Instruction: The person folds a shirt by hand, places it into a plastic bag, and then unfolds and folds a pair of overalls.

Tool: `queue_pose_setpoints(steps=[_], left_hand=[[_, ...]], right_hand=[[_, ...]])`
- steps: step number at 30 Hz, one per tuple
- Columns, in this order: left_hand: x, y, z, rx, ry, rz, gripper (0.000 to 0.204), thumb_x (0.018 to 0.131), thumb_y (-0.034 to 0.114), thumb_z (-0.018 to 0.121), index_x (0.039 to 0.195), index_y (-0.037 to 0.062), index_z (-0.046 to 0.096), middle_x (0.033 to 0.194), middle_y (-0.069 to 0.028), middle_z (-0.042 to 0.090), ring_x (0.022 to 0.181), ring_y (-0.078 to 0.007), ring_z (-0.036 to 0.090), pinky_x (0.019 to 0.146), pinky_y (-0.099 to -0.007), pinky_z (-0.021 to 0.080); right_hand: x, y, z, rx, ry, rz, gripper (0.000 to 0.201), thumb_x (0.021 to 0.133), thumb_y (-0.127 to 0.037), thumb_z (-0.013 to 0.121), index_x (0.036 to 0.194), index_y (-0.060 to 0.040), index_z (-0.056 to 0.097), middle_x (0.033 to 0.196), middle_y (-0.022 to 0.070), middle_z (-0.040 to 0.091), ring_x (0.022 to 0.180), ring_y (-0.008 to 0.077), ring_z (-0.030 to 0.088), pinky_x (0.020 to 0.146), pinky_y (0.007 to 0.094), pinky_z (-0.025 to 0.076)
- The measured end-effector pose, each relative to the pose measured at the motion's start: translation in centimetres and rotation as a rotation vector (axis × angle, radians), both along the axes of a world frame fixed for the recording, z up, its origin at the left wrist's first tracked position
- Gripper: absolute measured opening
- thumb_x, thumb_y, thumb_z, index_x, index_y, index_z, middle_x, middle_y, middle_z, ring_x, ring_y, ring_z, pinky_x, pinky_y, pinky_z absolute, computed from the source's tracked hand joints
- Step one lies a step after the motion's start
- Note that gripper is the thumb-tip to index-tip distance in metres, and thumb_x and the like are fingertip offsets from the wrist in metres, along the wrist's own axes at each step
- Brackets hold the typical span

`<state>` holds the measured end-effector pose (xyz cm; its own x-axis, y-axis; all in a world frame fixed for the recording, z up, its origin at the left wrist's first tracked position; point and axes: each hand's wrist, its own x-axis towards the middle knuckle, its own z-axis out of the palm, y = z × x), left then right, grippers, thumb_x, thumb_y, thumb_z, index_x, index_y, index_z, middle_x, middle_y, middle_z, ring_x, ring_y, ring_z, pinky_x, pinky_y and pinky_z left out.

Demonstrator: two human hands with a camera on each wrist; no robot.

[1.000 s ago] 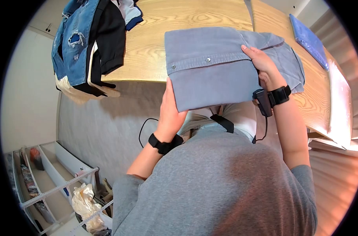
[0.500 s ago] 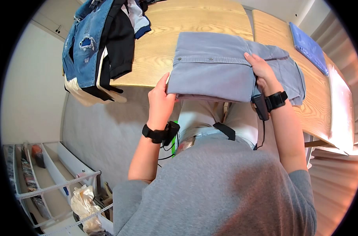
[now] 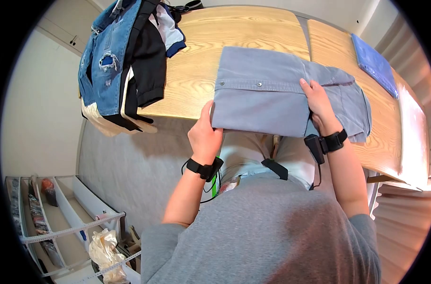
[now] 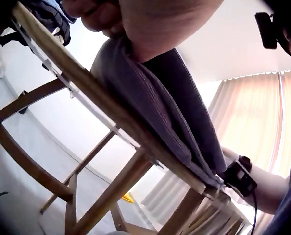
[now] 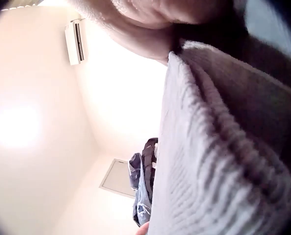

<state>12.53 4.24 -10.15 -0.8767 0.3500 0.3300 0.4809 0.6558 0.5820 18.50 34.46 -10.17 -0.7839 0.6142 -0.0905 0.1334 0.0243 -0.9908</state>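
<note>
A grey-blue garment with metal snaps (image 3: pixel 263 102) lies folded in layers on the table's front part, its near edge over the person's lap. The left hand (image 3: pixel 206 137) grips its left near corner, thumb on top; in the left wrist view that hand (image 4: pixel 160 22) holds the folded layers (image 4: pixel 155 103). At the garment's right side the right hand (image 3: pixel 318 103) pinches a fold, thumb and a finger on top, the others hidden beneath. In the right wrist view the right hand (image 5: pixel 150 24) is against the ribbed cloth (image 5: pixel 199 147).
Jeans (image 3: pixel 112 61) and dark and white clothes hang over the left end of the wooden table (image 3: pixel 192 90). A blue plastic-wrapped packet (image 3: pixel 374 64) lies on the right table, beside a shiny clear sheet (image 3: pixel 412 137). A divided storage rack (image 3: pixel 73 232) stands at lower left.
The garment has come down flat onto the table and shifted right in the head view. The left hand moved from under its near edge to the left corner. The right hand keeps its hold.
</note>
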Motion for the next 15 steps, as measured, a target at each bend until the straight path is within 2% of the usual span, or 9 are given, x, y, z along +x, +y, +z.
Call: queue_pose_setpoints(steps=[2,4,5,6,8,9,12,13,15], left_hand=[[0.0,-0.1,0.0,-0.027,0.053,0.01,0.052,0.077,0.014,0.061,0.127,0.0119,0.048,0.085,-0.0173,0.064,0.077,-0.0363,0.062,0.067,-0.0427,0.05],[0.0,-0.2,1.1,-0.071,0.07,0.01,0.053,0.073,0.015,0.064,0.124,0.0106,0.05,0.104,-0.0163,0.063,0.089,-0.0332,0.062,0.069,-0.0404,0.05],[0.1,-0.5,2.3,-0.141,-0.085,0.002,0.057,0.07,0.013,0.062,0.126,0.0084,0.05,0.127,-0.0175,0.051,0.114,-0.0352,0.051,0.088,-0.0412,0.046],[-0.3,-0.7,3.4,-0.141,-0.084,0.002,0.057,0.07,0.013,0.062,0.126,0.0084,0.05,0.127,-0.0175,0.051,0.114,-0.0352,0.051,0.088,-0.0412,0.046],[-1.8,-1.5,5.0,-0.175,0.271,-0.653,0.063,0.07,0.012,0.059,0.132,0.0072,0.046,0.141,-0.0183,0.037,0.131,-0.04,0.032,0.105,-0.0444,0.031],[-2.4,-1.6,5.6,-0.107,0.087,-0.788,0.067,0.072,0.01,0.053,0.137,0.0077,0.04,0.147,-0.0185,0.028,0.137,-0.0417,0.019,0.111,-0.0484,0.016],[-5.7,-0.4,5.0,0.006,0.083,-0.742,0.061,0.079,0.011,0.05,0.138,0.0089,0.039,0.148,-0.018,0.027,0.137,-0.041,0.019,0.109,-0.0529,0.018],[-6.4,0.3,4.9,-0.066,0.045,-0.677,0.053,0.09,0.02,0.049,0.14,0.0084,0.037,0.149,-0.0195,0.023,0.138,-0.0413,0.016,0.111,-0.0479,0.018],[-6.7,1.5,4.4,-0.246,0.084,-0.61,0.054,0.09,0.023,0.05,0.14,0.0096,0.036,0.149,-0.0202,0.022,0.137,-0.0416,0.018,0.11,-0.0482,0.021]], right_hand=[[0.1,-0.1,0.4,0.004,0.0,0.022,0.034,0.091,-0.028,0.058,0.076,-0.0016,0.045,0.071,0.0007,0.043,0.069,0.0094,0.036,0.059,0.0287,0.038],[0.1,0.7,0.0,0.024,-0.022,0.049,0.033,0.091,-0.028,0.058,0.077,-0.0012,0.045,0.072,0.0008,0.043,0.069,0.0093,0.036,0.06,0.0283,0.038],[0.0,0.9,-0.2,0.043,-0.054,0.077,0.032,0.091,-0.027,0.058,0.078,-0.0008,0.046,0.072,0.0009,0.043,0.07,0.0092,0.036,0.061,0.0279,0.038],[0.1,0.7,0.1,0.043,-0.053,0.077,0.032,0.091,-0.027,0.058,0.078,-0.0008,0.046,0.072,0.0009,0.043,0.07,0.0092,0.036,0.061,0.0279,0.038],[0.5,0.0,0.9,0.039,-0.042,0.058,0.03,0.092,-0.026,0.058,0.079,-0.0014,0.046,0.073,0.0001,0.042,0.07,0.009,0.036,0.062,0.0271,0.038],[0.5,-0.3,1.0,0.04,-0.041,0.057,0.03,0.092,-0.026,0.058,0.079,-0.0014,0.046,0.073,0.0001,0.042,0.07,0.009,0.036,0.062,0.0271,0.038],[0.5,-0.5,1.1,0.014,0.014,0.033,0.03,0.091,-0.026,0.058,0.079,-0.0019,0.046,0.073,-0.0006,0.041,0.069,0.0089,0.035,0.062,0.0269,0.038],[0.6,-0.3,0.9,-0.002,-0.009,0.035,0.029,0.091,-0.026,0.058,0.08,-0.0015,0.047,0.073,-0.0006,0.042,0.07,0.009,0.036,0.062,0.0268,0.038],[0.6,0.0,0.4,-0.014,-0.022,0.021,0.029,0.091,-0.026,0.058,0.081,-0.0011,0.048,0.074,-0.0005,0.044,0.07,0.0091,0.036,0.063,0.0266,0.039]])
